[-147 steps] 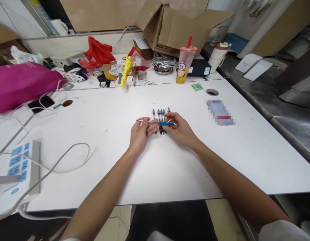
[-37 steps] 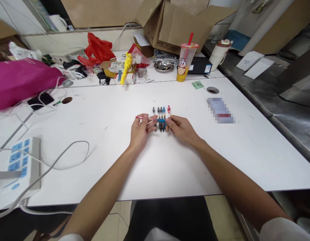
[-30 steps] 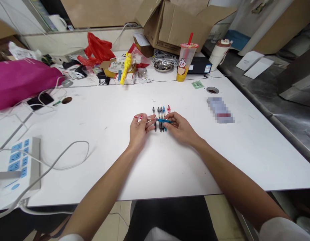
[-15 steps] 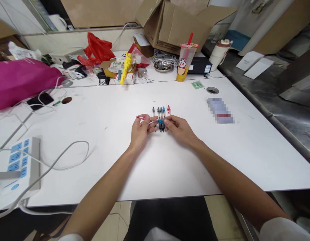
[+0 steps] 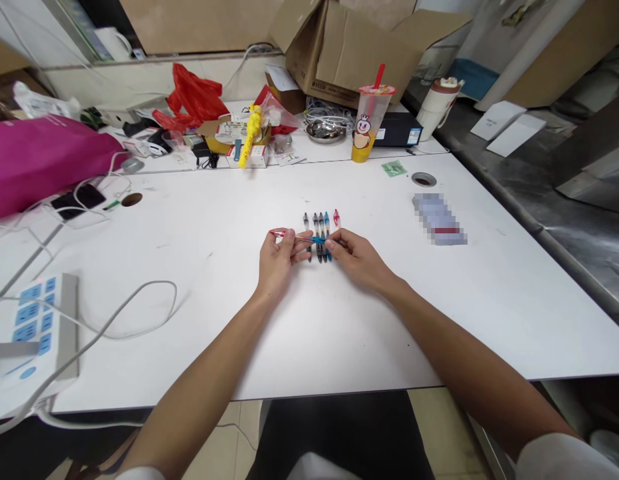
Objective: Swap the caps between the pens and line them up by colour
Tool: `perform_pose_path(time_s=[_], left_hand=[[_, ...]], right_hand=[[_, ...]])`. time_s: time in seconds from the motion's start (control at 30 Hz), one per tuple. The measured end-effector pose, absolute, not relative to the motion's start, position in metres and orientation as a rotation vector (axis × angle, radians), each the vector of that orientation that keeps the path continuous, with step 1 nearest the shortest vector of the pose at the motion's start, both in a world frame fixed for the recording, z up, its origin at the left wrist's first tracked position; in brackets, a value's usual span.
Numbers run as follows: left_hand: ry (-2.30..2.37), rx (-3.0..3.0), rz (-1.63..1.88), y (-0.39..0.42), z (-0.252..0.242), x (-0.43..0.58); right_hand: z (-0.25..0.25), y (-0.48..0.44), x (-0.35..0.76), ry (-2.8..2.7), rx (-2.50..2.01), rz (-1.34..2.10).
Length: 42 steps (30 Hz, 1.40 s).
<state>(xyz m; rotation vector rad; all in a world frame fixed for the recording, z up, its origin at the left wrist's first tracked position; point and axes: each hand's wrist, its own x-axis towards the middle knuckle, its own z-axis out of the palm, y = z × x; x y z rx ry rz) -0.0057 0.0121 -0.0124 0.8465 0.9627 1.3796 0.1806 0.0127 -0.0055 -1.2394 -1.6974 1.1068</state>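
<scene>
Both hands meet over the middle of the white table (image 5: pixel 339 333). My left hand (image 5: pixel 279 257) is closed on a thin pen refill with a red end (image 5: pixel 278 233), held level. My right hand (image 5: pixel 357 257) pinches a blue pen barrel (image 5: pixel 319 240) at the refill's other end. Just behind the hands, several pens (image 5: pixel 319 223) lie side by side: dark ones, a blue one and a red one at the right.
A blurred card packet (image 5: pixel 439 219) lies to the right, near a cable hole (image 5: pixel 423 179). A drink cup with a red straw (image 5: pixel 367 127), cardboard box (image 5: pixel 349 47) and clutter line the back. A power strip (image 5: pixel 27 327) with cable and a magenta bag (image 5: pixel 39 160) sit left.
The hands stay together at the same spot. My right hand's fingers have shifted back and forth along the blue barrel on the refill; the row of pens has not moved.
</scene>
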Motion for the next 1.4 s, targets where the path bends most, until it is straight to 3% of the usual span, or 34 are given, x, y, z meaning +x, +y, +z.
perform_pose_path(time_s=[0.4, 0.6, 0.93, 1.2, 1.4], left_hand=[[0.928, 0.884, 1.487, 0.013, -0.012, -0.01], [1.024, 0.917, 1.523, 0.014, -0.007, -0.016], [1.068, 1.042, 1.363, 0.009, -0.003, -0.012], [1.084, 1.01, 1.373, 0.011, -0.007, -0.012], [1.108, 0.965, 1.362, 0.012, -0.007, -0.014]], right_hand=[[0.0, 0.013, 0.181, -1.608, -1.116, 1.244], [0.007, 0.014, 0.184, -1.558, -1.189, 1.104], [0.003, -0.003, 0.174, -2.111, -1.207, 0.957], [0.012, 0.009, 0.18, -1.899, -1.745, 0.512], [0.003, 0.017, 0.188, -2.025, -1.854, 0.461]])
